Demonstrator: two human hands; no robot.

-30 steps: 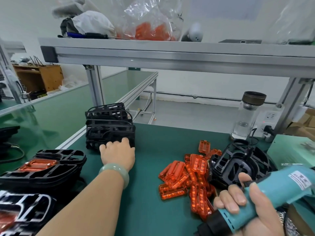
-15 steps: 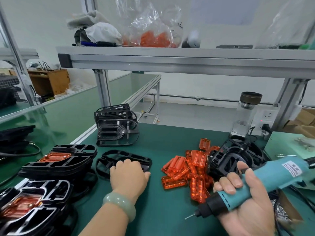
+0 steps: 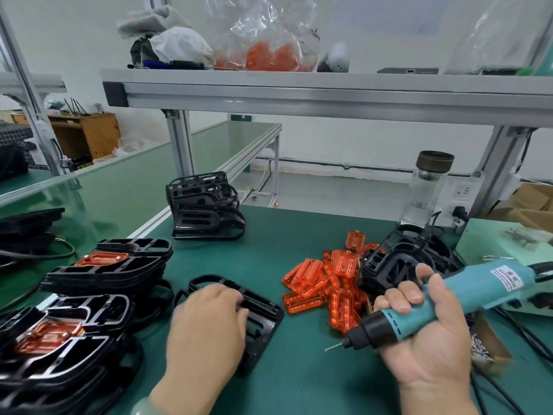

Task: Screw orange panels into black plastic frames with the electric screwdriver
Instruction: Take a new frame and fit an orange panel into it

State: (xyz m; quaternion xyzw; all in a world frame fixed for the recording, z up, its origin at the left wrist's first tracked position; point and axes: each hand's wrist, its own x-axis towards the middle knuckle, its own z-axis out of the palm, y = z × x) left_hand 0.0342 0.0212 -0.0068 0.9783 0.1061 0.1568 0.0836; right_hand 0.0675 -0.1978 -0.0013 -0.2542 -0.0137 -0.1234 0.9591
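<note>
Where the left hand (image 3: 206,327) lies, one black frame (image 3: 263,322) sits flat under its bent fingers. They are blurred, so a true grip cannot be told. Opposite, the right hand (image 3: 428,339) is wrapped round one teal electric screwdriver (image 3: 466,292), bit aimed leftward. Between the hands is one heap of loose orange panels (image 3: 326,286). Left of the left hand stand two stacks of panelled frames (image 3: 110,265) — beyond it, one bare stack (image 3: 206,205).

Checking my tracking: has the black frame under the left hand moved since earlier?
Yes: the left hand has pulled the black frame nearer the person, away from the frame stack.
</note>
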